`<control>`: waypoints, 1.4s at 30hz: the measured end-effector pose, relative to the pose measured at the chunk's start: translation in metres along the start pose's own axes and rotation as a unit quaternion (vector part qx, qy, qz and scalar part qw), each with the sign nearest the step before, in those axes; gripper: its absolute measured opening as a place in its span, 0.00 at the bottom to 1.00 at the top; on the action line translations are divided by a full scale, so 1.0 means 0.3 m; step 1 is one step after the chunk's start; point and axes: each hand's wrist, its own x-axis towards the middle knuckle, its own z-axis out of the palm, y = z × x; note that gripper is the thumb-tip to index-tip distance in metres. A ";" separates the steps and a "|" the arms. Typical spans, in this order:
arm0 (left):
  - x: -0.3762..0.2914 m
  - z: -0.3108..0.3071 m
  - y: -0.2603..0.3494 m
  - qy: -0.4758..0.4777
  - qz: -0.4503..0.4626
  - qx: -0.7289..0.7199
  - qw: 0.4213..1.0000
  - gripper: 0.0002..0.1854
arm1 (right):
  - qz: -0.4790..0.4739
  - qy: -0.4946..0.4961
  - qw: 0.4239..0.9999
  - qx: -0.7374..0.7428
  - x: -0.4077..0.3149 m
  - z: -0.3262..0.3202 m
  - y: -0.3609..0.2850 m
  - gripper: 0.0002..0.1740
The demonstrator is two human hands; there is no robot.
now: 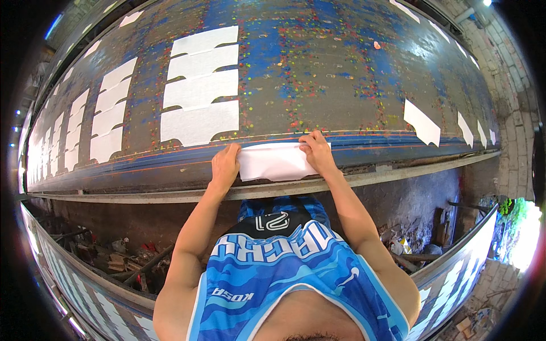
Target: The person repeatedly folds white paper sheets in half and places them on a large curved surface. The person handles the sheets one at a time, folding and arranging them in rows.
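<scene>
A white cut panel (273,163), apparently cloth, lies along the near edge of a long paint-spotted table (328,81). My left hand (225,167) grips its left end, fingers curled at the upper corner. Near its upper right corner, my right hand (318,152) pinches the same panel, with a little of it showing beyond the fingers. The panel's lower edge has a curved cutout and faces me. Just beyond my left hand, a column of several white panels (200,85) with curved notches lies flat on the tabletop.
More columns of white panels (111,111) run off to the left. Single panels (421,122) lie to the right. A metal rail (367,180) borders the table's near side. Behind me stands another long table bearing white panels (448,285). Debris (123,260) litters the floor.
</scene>
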 end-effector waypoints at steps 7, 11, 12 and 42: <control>-0.020 -0.076 0.069 0.051 0.108 -0.070 0.990 0.06 | -0.008 -0.008 0.998 0.066 0.002 -0.026 0.001 0.07; -0.005 -0.173 0.146 -0.191 -0.010 -0.298 0.935 0.06 | -0.092 -0.018 0.994 0.053 -0.019 -0.122 -0.005 0.09; 0.006 -0.182 0.180 -0.209 0.003 -0.326 0.922 0.06 | -0.093 -0.044 0.992 0.075 -0.032 -0.164 -0.005 0.10; 0.575 0.508 0.405 0.042 -0.116 -0.131 0.984 0.19 | 0.101 0.053 0.992 0.062 0.284 -0.606 0.706 0.13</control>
